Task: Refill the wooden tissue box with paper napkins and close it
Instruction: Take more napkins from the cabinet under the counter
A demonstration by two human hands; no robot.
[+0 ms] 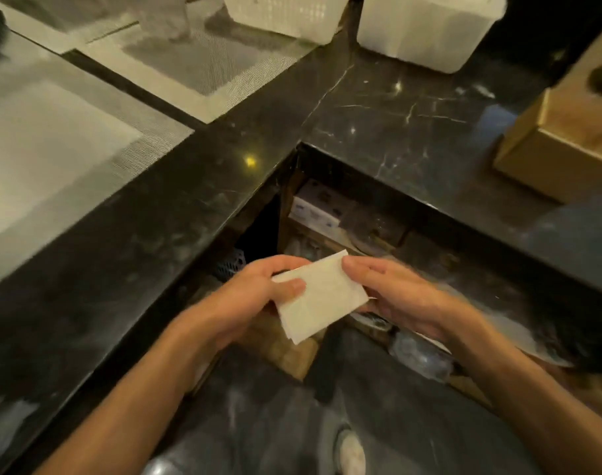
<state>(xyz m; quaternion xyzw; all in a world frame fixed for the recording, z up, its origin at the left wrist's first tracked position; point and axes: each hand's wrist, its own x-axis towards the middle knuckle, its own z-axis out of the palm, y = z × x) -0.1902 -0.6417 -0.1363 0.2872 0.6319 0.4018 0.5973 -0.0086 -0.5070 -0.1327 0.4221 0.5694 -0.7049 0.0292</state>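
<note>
The left hand (255, 289) pinches the near-left edge of a folded white paper napkin (318, 298), thumb pressed on top and the other fingers curled beneath. The right hand (392, 293) closes on the napkin's far-right corner, thumb above, fingers under it. The napkin hangs between both hands over the gap inside a black marble counter (388, 111). Well beyond the right fingers, the wooden tissue box (567, 132) sits on the counter, its dark oval opening up.
</note>
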